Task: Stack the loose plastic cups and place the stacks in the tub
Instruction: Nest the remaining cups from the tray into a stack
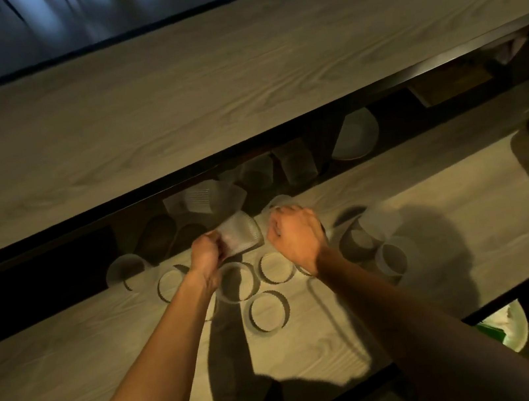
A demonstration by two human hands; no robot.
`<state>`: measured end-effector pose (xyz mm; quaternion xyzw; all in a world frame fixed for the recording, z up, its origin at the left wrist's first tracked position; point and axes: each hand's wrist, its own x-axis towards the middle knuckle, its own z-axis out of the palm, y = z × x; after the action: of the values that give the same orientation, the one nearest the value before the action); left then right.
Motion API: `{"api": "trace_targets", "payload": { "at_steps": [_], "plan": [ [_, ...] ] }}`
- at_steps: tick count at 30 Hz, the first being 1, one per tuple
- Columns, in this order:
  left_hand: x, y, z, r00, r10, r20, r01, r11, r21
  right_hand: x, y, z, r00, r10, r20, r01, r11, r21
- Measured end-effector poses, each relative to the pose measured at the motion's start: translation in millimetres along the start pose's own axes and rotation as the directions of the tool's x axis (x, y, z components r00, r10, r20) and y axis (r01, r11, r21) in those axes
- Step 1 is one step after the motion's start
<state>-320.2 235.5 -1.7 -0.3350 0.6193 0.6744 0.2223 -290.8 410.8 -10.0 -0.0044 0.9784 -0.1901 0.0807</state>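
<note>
Cup [278,202] half-hidden, perhaps under right hand [297,238]

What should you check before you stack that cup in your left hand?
1. Grip of left hand on ribbed cup: ok.
2. Whether right hand holds anything: cannot tell, its fingers are curled.
3. Is the ribbed cup lined up over another: not ok, it is tilted.
4. Are the loose cups close by on the table: ok.
5. Where the tub is: cannot tell.
</note>
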Motion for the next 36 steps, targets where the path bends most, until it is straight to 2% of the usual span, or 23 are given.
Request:
{"api": "trace_targets", "payload": {
  "at_steps": [3,5,8,11,15,16,18,20,22,24,26,29,30,34,36],
  "plan": [
    [3,-6,-21,1.000,0.009,-0.021,-0.008,0.997,0.074,10,-14,7,0.978,-0.002,0.211,0.039,0.984,-0.172],
    [11,-10,-32,0.998,0.044,-0.037,-0.037,0.983,0.180,12,-20,7,0.964,-0.020,0.266,0.066,0.984,-0.166],
    [19,-12,-42,0.996,0.051,-0.068,-0.034,0.972,0.234,11,-23,4,0.966,-0.042,0.255,0.063,0.995,-0.073],
    [20,-12,-46,0.994,0.054,-0.092,-0.030,0.968,0.248,14,-26,6,0.963,-0.014,0.270,0.062,0.984,-0.168],
    [4,-10,-39,0.980,0.198,-0.008,-0.183,0.918,0.351,16,-27,12,0.956,0.030,0.293,0.038,0.974,-0.224],
    [-1,-9,-36,0.968,0.245,0.050,-0.242,0.869,0.432,16,-27,14,0.955,0.010,0.296,0.067,0.966,-0.250],
    [-3,-10,-34,0.944,0.290,0.160,-0.324,0.707,0.628,15,-27,19,0.953,-0.019,0.302,0.107,0.955,-0.277],
    [2,-14,-34,0.931,0.295,0.214,-0.349,0.546,0.762,14,-27,22,0.950,-0.015,0.313,0.110,0.951,-0.289],
    [4,-17,-31,0.923,0.316,0.221,-0.351,0.451,0.820,11,-26,21,0.950,-0.017,0.311,0.111,0.952,-0.287],
    [7,-19,-31,0.916,0.334,0.220,-0.352,0.410,0.842,6,-24,17,0.971,-0.031,0.239,0.077,0.980,-0.186],
    [11,-18,-34,0.921,0.323,0.218,-0.347,0.424,0.837,3,-21,11,0.996,0.003,0.085,-0.003,1.000,-0.001],
    [16,-16,-41,0.925,0.319,0.205,-0.339,0.454,0.824,12,-22,0,0.979,0.173,-0.108,-0.148,0.967,0.210],
    [17,-16,-43,0.925,0.321,0.202,-0.339,0.460,0.821,20,-23,-2,0.969,0.229,-0.094,-0.201,0.950,0.237],
    [17,-13,-52,0.924,0.324,0.201,-0.354,0.531,0.770,48,-33,-7,0.925,0.339,0.174,-0.378,0.870,0.316],
    [16,-13,-56,0.921,0.337,0.196,-0.370,0.596,0.713,54,-39,-5,0.927,0.336,0.166,-0.372,0.874,0.313]
  ]
}}
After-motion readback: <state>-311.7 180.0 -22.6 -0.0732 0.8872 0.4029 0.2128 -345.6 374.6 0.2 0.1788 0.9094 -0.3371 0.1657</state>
